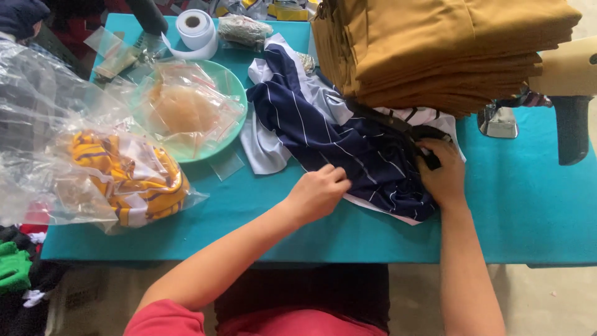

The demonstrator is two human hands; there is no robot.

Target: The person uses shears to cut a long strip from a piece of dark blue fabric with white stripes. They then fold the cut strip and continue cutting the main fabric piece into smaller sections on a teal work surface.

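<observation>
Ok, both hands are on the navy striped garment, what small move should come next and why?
Probably draw the left hand leftward to flatten the navy striped garment: it lies bunched and creased on the teal table, while the right hand pins its other edge.

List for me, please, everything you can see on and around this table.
striped garment: one, navy and white, table centre, under both hands
folded cloth stack: one, mustard, far right
plate: one, green, left of centre, clear bags on it
bagged garment: one, yellow and white, near left
tape roll: one, white, far edge
table: one, teal
left hand: one, gripping garment
right hand: one, gripping garment's dark edge
</observation>
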